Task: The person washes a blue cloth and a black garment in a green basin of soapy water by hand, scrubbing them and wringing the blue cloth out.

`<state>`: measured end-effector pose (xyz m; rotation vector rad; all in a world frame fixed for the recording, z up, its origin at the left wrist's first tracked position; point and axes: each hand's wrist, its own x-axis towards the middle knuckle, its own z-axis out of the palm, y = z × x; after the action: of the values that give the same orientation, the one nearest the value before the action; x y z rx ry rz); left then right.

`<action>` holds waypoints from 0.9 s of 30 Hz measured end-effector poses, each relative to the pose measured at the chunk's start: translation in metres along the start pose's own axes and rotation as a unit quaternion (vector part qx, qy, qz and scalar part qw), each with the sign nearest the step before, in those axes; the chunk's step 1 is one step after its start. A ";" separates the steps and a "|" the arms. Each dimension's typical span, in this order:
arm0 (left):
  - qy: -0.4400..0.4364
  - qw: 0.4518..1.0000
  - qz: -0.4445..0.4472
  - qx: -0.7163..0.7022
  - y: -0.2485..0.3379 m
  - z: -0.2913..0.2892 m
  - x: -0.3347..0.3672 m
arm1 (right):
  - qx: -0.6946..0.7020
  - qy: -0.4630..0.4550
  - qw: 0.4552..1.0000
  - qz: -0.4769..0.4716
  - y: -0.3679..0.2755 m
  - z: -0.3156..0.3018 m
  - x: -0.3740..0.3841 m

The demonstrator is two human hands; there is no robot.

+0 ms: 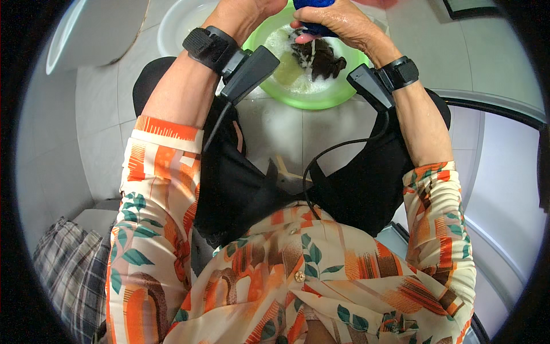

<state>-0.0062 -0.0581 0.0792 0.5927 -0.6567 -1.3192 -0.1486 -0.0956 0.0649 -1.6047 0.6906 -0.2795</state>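
My right hand (348,24) is closed on a bright blue object (314,16) at the top edge, its thumb across the front and fingertips showing below. The top of that object is cut off, and its kind is unclear. Close by on the left, my left hand (260,8) is mostly outside the picture, so its fingers are hidden. Below both hands stands a light green basin (321,102) holding sudsy, yellowish water. Dark brown or black wet cloth (325,62) with some pale streaks lies bunched up in the suds.
A white basin (167,40) stands left of the green one, on a tiled floor (275,129). Further left is a large white rounded fixture (91,34). Plaid cloth (71,275) hangs at lower left. A dark-framed glass panel (498,103) borders the right side.
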 end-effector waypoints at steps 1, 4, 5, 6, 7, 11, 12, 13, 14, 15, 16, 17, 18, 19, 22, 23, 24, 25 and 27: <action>0.009 1.000 0.013 0.005 -0.001 0.001 -0.001 | 0.054 0.002 0.998 0.015 0.000 0.002 -0.002; 0.045 0.997 0.048 0.027 -0.003 0.017 -0.011 | 0.119 0.028 0.992 0.030 -0.004 0.011 -0.011; 0.072 0.994 0.072 0.044 -0.005 0.023 -0.013 | 0.129 0.051 0.990 0.030 -0.006 0.012 -0.013; 0.073 0.994 0.073 0.045 -0.002 0.019 -0.012 | 0.129 0.049 0.990 0.029 -0.009 0.010 -0.013; 0.053 0.997 0.050 0.037 0.002 0.013 -0.010 | 0.049 0.027 0.998 0.036 -0.011 0.007 -0.012; 0.052 0.998 0.025 0.023 0.004 0.013 -0.005 | -0.016 0.052 0.998 -0.011 0.006 0.003 -0.005; 0.052 0.998 0.025 0.024 0.003 0.012 -0.005 | -0.038 0.049 0.998 0.024 0.006 0.001 -0.004; 0.048 0.997 0.045 0.034 0.003 0.011 -0.006 | -0.037 0.049 0.998 0.024 0.007 0.003 -0.002; 0.044 0.996 0.065 0.044 0.002 0.010 -0.006 | -0.060 0.067 0.996 -0.019 0.010 0.006 -0.001; 0.045 0.996 0.065 0.045 0.002 0.009 -0.006 | -0.083 0.084 0.991 -0.062 0.009 0.011 -0.001; 0.048 0.995 0.073 0.056 0.001 0.008 -0.006 | -0.082 0.083 0.991 -0.061 0.007 0.013 -0.001; 0.051 0.993 0.081 0.066 0.001 0.006 -0.007 | -0.090 0.088 0.991 -0.051 0.006 0.015 -0.002; 0.050 0.993 0.080 0.066 0.001 0.010 -0.008 | -0.099 0.095 0.990 -0.040 0.004 0.015 -0.003; 0.057 0.994 0.057 0.069 -0.001 0.013 -0.011 | -0.099 0.096 0.990 -0.038 0.006 0.015 -0.004; 0.049 0.996 0.021 0.073 0.001 0.014 -0.012 | -0.103 0.122 0.987 -0.026 0.010 0.017 -0.005; 0.034 0.997 0.006 0.072 0.003 0.014 -0.012 | -0.137 0.135 0.981 -0.021 0.016 0.017 -0.003; 0.036 0.997 0.006 0.074 0.002 0.011 -0.011 | -0.167 0.144 0.975 -0.015 0.015 0.020 -0.001; 0.041 0.997 -0.004 0.069 0.002 0.009 -0.010 | -0.166 0.142 0.976 -0.016 0.015 0.022 0.000; 0.048 0.997 -0.013 0.065 0.001 0.005 -0.011 | -0.137 0.115 0.983 0.031 0.010 0.025 -0.004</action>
<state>-0.0109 -0.0472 0.0827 0.7677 -0.6620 -1.2696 -0.1406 -0.0734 0.0515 -1.8250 0.9891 -0.3375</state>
